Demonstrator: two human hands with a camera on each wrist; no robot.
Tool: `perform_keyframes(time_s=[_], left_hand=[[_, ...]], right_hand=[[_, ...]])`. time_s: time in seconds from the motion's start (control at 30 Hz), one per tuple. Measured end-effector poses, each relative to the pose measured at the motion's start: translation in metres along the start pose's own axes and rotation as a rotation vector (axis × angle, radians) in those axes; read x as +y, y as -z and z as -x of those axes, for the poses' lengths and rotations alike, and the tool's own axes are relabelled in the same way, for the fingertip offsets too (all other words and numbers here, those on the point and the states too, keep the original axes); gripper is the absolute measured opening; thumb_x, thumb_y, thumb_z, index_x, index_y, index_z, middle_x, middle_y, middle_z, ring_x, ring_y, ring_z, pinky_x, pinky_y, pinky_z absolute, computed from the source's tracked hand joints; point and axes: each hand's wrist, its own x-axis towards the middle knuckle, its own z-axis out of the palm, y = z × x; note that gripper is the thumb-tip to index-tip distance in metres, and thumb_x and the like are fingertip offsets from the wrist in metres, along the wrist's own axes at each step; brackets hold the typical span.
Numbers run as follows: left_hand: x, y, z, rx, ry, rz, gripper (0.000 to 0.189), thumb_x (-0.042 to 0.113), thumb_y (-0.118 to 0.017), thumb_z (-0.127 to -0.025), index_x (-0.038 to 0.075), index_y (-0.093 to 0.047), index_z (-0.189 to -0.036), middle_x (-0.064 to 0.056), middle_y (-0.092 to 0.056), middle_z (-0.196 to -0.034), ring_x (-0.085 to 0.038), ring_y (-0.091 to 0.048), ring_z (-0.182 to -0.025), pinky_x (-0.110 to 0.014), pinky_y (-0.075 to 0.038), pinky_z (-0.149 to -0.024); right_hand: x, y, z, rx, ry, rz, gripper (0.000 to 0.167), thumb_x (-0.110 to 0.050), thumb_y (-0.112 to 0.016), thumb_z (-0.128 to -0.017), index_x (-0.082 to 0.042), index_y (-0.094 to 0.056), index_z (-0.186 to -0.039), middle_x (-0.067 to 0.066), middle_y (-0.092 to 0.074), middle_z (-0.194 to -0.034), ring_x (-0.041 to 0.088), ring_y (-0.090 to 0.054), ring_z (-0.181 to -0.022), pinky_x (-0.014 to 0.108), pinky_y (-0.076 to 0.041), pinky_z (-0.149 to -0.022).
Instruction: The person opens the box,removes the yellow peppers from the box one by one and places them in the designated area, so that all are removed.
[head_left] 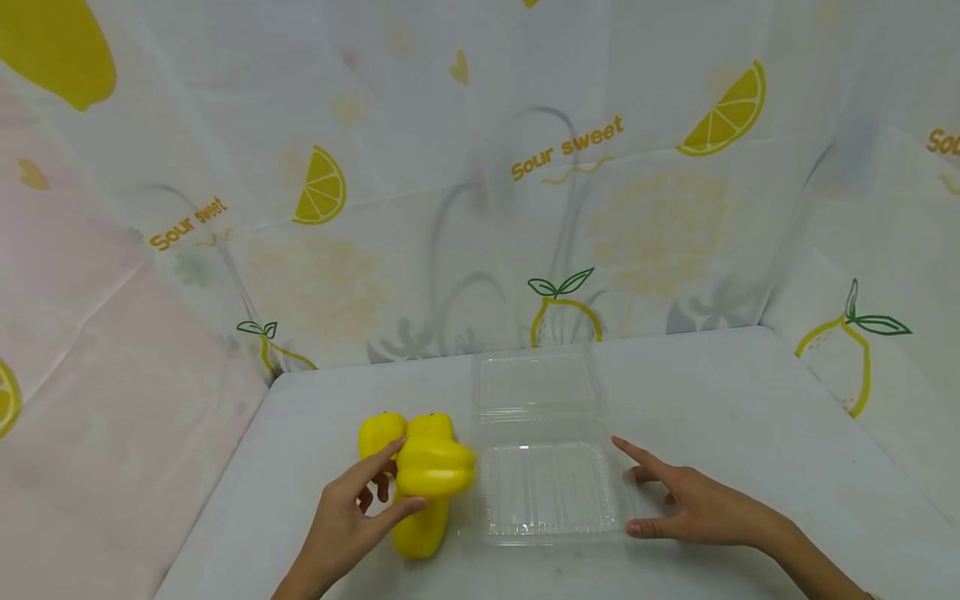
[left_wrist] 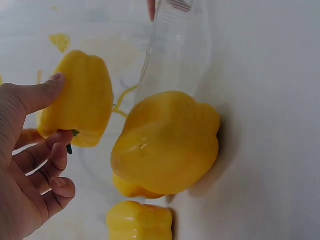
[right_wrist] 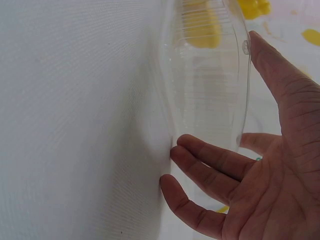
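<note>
My left hand [head_left: 352, 508] pinches a yellow bell pepper [head_left: 435, 467] between thumb and fingers, raised above the other peppers. In the left wrist view its green stem [left_wrist: 70, 145] points down by the fingers. Beneath it lies another yellow bell pepper [left_wrist: 170, 145] on the table. A clear plastic clamshell box [head_left: 551, 487] stands with its lid [head_left: 536, 383] folded back, right of the peppers. At the box's right edge, my right hand [head_left: 693, 504] has its thumb and forefinger spread along the rim, the other fingers loosely bent beside the wall.
Two more yellow bell peppers [head_left: 381, 433] sit behind the raised one, on the white table [head_left: 750, 400]. A lemon-printed cloth [head_left: 450, 208] hangs along the back and both sides of the table.
</note>
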Motion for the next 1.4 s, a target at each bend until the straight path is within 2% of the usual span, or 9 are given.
perform_keyframes(time_s=[0.27,0.5,0.6,0.73,0.93,1.17,1.4], left_hand=[[-0.006,0.012,0.004,-0.001,0.009,-0.022,0.068,0.014,-0.090,-0.070,0.019,-0.062,-0.132,0.012,-0.060,-0.090,-0.008,-0.049,-0.067,-0.022,-0.042,-0.052],[-0.016,0.025,0.007,0.008,-0.010,-0.014,0.073,0.006,-0.090,-0.066,0.012,-0.061,-0.133,0.008,-0.062,-0.091,-0.010,-0.050,-0.066,-0.021,-0.040,-0.051],[-0.020,0.030,0.009,0.005,0.013,-0.027,0.073,0.005,-0.090,-0.066,0.012,-0.061,-0.133,0.008,-0.062,-0.092,-0.009,-0.050,-0.066,-0.021,-0.041,-0.051],[-0.025,0.036,0.012,-0.023,0.050,-0.029,0.072,0.007,-0.090,-0.068,0.014,-0.061,-0.134,0.009,-0.063,-0.092,-0.008,-0.051,-0.066,-0.020,-0.042,-0.051],[-0.034,0.046,0.014,-0.051,0.026,0.014,0.072,0.001,-0.088,-0.068,0.008,-0.060,-0.134,0.005,-0.065,-0.092,-0.010,-0.051,-0.066,-0.023,-0.040,-0.048],[-0.040,0.062,0.018,-0.088,0.073,0.038,0.071,0.004,-0.087,-0.072,0.011,-0.058,-0.137,0.008,-0.066,-0.091,-0.011,-0.053,-0.066,-0.023,-0.041,-0.049],[-0.045,0.068,0.022,-0.110,0.081,0.054,0.071,0.001,-0.086,-0.072,0.007,-0.058,-0.137,0.004,-0.064,-0.089,-0.010,-0.050,-0.065,-0.025,-0.040,-0.047]], right_hand=[[0.001,0.001,0.000,-0.004,-0.009,-0.002,0.094,-0.050,-0.069,-0.089,-0.023,-0.013,-0.159,0.009,-0.056,-0.132,0.031,-0.056,-0.115,0.039,-0.051,-0.083],[0.002,0.001,0.000,-0.012,-0.016,-0.014,0.094,-0.050,-0.069,-0.089,-0.024,-0.012,-0.159,0.009,-0.056,-0.133,0.033,-0.055,-0.117,0.040,-0.051,-0.084],[0.003,0.000,0.000,-0.013,-0.016,-0.012,0.094,-0.050,-0.069,-0.089,-0.024,-0.012,-0.159,0.008,-0.056,-0.133,0.033,-0.055,-0.117,0.040,-0.051,-0.084],[0.003,0.000,-0.001,-0.014,-0.022,-0.011,0.094,-0.051,-0.069,-0.089,-0.025,-0.011,-0.159,0.008,-0.056,-0.133,0.033,-0.056,-0.116,0.042,-0.051,-0.085],[0.002,0.000,-0.001,-0.015,-0.020,-0.015,0.094,-0.051,-0.068,-0.089,-0.024,-0.012,-0.159,0.009,-0.056,-0.133,0.033,-0.056,-0.115,0.041,-0.051,-0.084],[0.002,0.001,-0.001,-0.015,-0.017,-0.016,0.094,-0.051,-0.069,-0.089,-0.024,-0.012,-0.159,0.008,-0.056,-0.133,0.031,-0.058,-0.111,0.040,-0.050,-0.084],[0.003,0.000,0.000,-0.012,-0.019,-0.023,0.094,-0.051,-0.069,-0.089,-0.025,-0.012,-0.159,0.007,-0.055,-0.133,0.032,-0.056,-0.115,0.040,-0.050,-0.085]])
